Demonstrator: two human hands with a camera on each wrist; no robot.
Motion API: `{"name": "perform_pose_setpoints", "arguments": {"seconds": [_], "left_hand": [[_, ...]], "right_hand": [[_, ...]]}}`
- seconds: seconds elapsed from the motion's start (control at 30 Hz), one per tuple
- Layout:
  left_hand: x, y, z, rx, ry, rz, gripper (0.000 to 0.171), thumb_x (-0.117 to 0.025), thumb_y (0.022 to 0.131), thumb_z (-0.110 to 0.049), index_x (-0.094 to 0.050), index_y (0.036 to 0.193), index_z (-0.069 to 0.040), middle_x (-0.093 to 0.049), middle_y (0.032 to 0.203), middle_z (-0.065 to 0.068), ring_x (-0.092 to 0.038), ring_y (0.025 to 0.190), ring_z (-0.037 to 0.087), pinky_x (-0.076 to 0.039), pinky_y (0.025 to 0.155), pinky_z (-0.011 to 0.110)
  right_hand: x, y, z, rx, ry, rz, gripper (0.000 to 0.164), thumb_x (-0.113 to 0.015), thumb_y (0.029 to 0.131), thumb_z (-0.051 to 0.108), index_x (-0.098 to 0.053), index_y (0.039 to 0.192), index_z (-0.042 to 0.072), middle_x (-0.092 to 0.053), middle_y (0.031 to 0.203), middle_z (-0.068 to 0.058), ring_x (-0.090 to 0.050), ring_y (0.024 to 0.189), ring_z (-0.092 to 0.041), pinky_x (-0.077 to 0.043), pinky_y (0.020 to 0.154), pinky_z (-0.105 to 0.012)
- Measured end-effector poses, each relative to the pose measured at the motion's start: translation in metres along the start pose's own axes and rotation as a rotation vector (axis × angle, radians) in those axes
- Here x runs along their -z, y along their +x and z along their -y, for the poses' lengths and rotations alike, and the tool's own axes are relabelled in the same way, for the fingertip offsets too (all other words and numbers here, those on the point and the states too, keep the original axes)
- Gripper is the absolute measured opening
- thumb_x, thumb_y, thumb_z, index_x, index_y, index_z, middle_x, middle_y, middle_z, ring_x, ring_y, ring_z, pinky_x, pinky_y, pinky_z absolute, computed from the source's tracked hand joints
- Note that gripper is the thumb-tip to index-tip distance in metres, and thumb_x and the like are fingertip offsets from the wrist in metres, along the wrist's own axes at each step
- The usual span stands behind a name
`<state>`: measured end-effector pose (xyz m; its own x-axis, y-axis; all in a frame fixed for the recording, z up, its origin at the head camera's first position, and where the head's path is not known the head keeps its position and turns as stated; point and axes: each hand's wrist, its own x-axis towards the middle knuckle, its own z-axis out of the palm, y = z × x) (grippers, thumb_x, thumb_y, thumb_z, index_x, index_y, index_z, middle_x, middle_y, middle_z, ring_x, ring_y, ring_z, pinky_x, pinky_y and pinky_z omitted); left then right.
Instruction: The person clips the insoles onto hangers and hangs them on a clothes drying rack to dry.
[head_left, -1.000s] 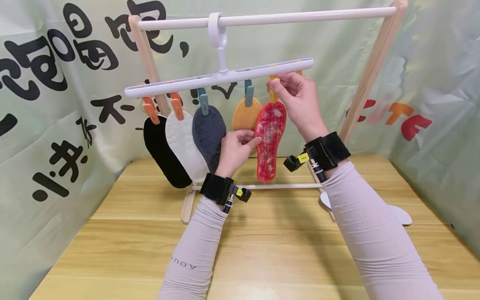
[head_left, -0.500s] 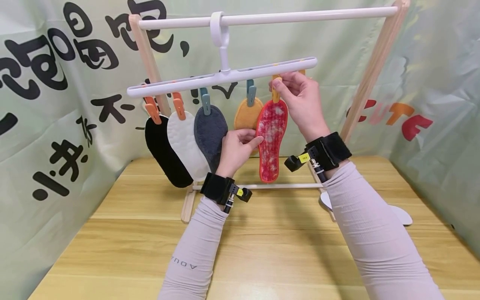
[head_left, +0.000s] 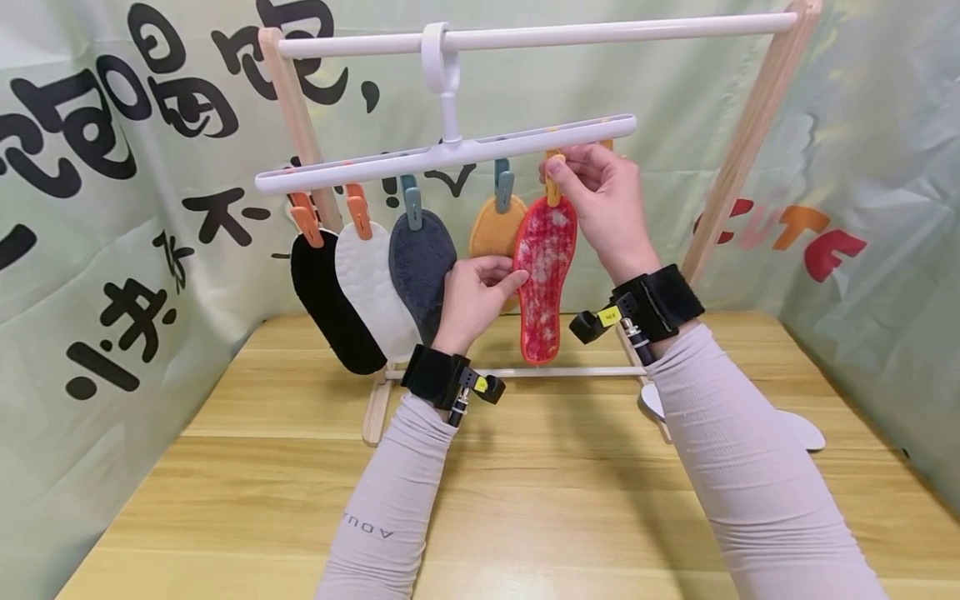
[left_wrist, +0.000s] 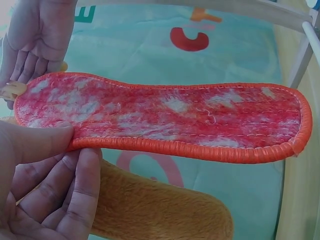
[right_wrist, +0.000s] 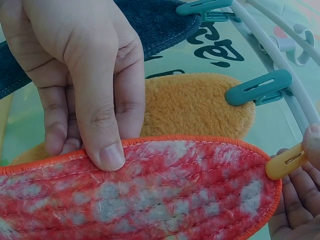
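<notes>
A red and white insole (head_left: 545, 283) with an orange-red edge hangs under the right half of a white clip hanger (head_left: 465, 153). My left hand (head_left: 477, 302) pinches its left edge between thumb and fingers, as the left wrist view also shows. At its top, my right hand (head_left: 603, 196) pinches a yellow clip (head_left: 554, 181); in the right wrist view this yellow clip (right_wrist: 286, 163) sits over the insole's end. Just behind hangs a mustard-yellow insole (right_wrist: 195, 102) from a teal clip (right_wrist: 260, 89), partly covered by the left hand and the red insole.
Left along the hanger hang a dark grey insole (head_left: 422, 267), a white insole (head_left: 377, 292) and a black insole (head_left: 337, 304). The hanger hooks on the white bar (head_left: 615, 32) of a wooden stand (head_left: 723, 150). White insoles (head_left: 801, 430) lie on the table (head_left: 555, 517), partly behind the right arm.
The hanger and the hanging insoles have shifted slightly to the right and up. Both hands keep nearly the same place and the same hold.
</notes>
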<state>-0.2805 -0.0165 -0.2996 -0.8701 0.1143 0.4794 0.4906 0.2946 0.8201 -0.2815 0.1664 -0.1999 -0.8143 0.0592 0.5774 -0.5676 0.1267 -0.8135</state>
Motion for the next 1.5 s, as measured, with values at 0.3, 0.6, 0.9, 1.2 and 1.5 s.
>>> {"name": "perform_pose_setpoints", "arguments": {"seconds": [0.3, 0.6, 0.9, 1.2, 1.5], "left_hand": [[0.000, -0.001, -0.002, -0.006, -0.005, -0.002, 0.022, -0.083, 0.097, -0.021, -0.082, 0.110, -0.004, -0.083, 0.096, 0.012, -0.080, 0.082, 0.019, -0.063, 0.072, 0.026], [0.001, 0.000, -0.004, -0.020, -0.008, -0.005, 0.022, -0.083, 0.097, -0.021, -0.082, 0.110, -0.004, -0.083, 0.097, 0.012, -0.080, 0.083, 0.020, -0.062, 0.072, 0.025], [0.002, -0.002, -0.006, -0.019, -0.011, -0.011, 0.022, -0.083, 0.097, -0.022, -0.083, 0.110, -0.004, -0.083, 0.096, 0.012, -0.080, 0.082, 0.019, -0.057, 0.068, 0.022], [0.004, -0.002, -0.010, -0.044, -0.003, -0.020, 0.021, -0.083, 0.097, -0.023, -0.083, 0.109, -0.005, -0.083, 0.094, 0.010, -0.078, 0.080, 0.018, -0.055, 0.068, 0.023], [0.003, -0.002, -0.009, -0.037, 0.004, -0.007, 0.021, -0.082, 0.097, -0.022, -0.083, 0.109, -0.005, -0.083, 0.096, 0.011, -0.079, 0.082, 0.019, -0.055, 0.069, 0.023]], "right_hand": [[0.002, 0.000, 0.001, -0.013, 0.000, 0.009, 0.029, -0.075, 0.103, 0.024, -0.075, 0.127, 0.009, -0.082, 0.112, 0.000, -0.073, 0.109, -0.016, -0.055, 0.100, -0.027], [0.001, 0.001, 0.001, 0.010, 0.012, 0.008, 0.027, -0.075, 0.103, 0.024, -0.075, 0.124, 0.007, -0.081, 0.107, 0.002, -0.073, 0.107, -0.016, -0.054, 0.099, -0.026], [0.000, 0.000, -0.001, -0.002, -0.005, 0.013, 0.030, -0.075, 0.102, 0.025, -0.075, 0.126, 0.006, -0.082, 0.110, 0.000, -0.073, 0.108, -0.015, -0.054, 0.099, -0.027], [0.000, -0.001, 0.000, 0.006, 0.010, 0.008, 0.030, -0.075, 0.103, 0.026, -0.075, 0.125, 0.007, -0.081, 0.108, 0.000, -0.072, 0.108, -0.016, -0.053, 0.096, -0.027], [0.002, -0.004, -0.002, -0.019, 0.015, 0.007, 0.035, -0.077, 0.101, 0.026, -0.074, 0.129, 0.005, -0.082, 0.111, 0.000, -0.072, 0.110, -0.016, -0.052, 0.095, -0.026]]}}
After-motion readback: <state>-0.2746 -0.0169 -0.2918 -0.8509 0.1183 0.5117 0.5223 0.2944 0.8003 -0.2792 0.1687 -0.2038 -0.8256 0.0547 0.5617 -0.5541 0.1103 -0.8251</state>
